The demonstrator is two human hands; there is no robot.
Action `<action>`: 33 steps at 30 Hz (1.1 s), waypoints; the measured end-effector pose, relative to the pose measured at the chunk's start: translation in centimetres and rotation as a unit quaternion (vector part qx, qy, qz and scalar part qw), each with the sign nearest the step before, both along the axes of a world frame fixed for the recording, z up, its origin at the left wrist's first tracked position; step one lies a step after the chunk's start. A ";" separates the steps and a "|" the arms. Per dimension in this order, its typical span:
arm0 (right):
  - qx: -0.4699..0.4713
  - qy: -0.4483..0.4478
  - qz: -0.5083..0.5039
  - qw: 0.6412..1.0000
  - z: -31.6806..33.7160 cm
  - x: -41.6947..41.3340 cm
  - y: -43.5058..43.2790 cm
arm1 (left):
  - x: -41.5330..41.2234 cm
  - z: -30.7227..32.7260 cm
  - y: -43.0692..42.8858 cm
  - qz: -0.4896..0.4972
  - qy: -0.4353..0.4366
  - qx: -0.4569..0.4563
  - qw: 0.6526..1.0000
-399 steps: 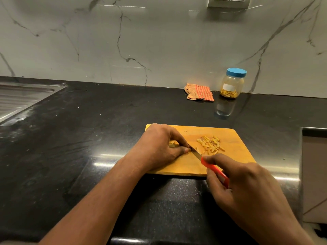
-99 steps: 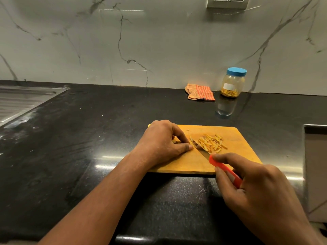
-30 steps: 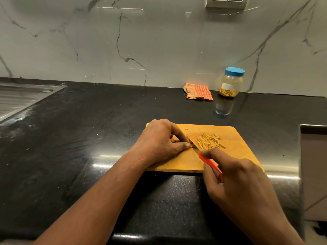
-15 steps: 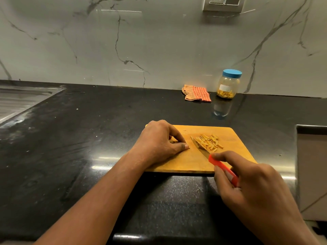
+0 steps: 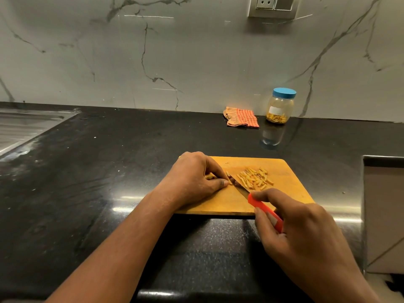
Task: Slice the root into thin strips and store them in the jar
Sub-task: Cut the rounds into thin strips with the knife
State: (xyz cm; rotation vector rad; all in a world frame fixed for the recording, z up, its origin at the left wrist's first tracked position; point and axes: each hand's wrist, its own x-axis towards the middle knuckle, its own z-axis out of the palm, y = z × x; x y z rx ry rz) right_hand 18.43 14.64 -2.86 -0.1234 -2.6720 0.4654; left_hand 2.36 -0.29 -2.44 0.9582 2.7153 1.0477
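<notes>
The root (image 5: pixel 209 176) lies on the left part of the cutting board (image 5: pixel 290 189), mostly hidden under our left hand (image 5: pixel 196 178), whose curled fingers pinch it down; only a yellow end shows. Our right hand (image 5: pixel 301 232) grips the red handle of the knife (image 5: pixel 251 196) over the board's near edge, with the blade tip at our left fingertips. Cut strips (image 5: pixel 254 179) lie heaped on the board just right of the blade. The board sits on a black counter (image 5: pixel 109 171). Beyond the board, against the marble wall (image 5: pixel 196 62), stand a blue-lidded jar (image 5: pixel 281 106) and a checked cloth (image 5: pixel 241 117). A steel sink (image 5: pixel 21 127) lies far left of the board.
</notes>
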 end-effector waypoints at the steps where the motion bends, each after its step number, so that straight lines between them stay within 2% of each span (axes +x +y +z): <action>1: 0.001 -0.001 -0.001 1.000 0.0 0.0 0.0 | 0.0 0.0 0.0 -0.001 0.001 0.000 1.000; 16: 0.031 -0.031 0.014 0.999 0.0 -1.5 -0.6 | 0.1 0.0 -0.1 -0.005 0.004 -0.002 1.000; 24: 0.016 -0.009 -0.007 1.000 0.9 0.8 0.9 | -0.1 0.0 -0.2 -0.003 0.004 -0.007 1.000; 33: -0.018 -0.018 0.018 1.000 0.7 0.3 -0.1 | 0.0 0.0 -0.2 0.001 0.007 -0.009 1.000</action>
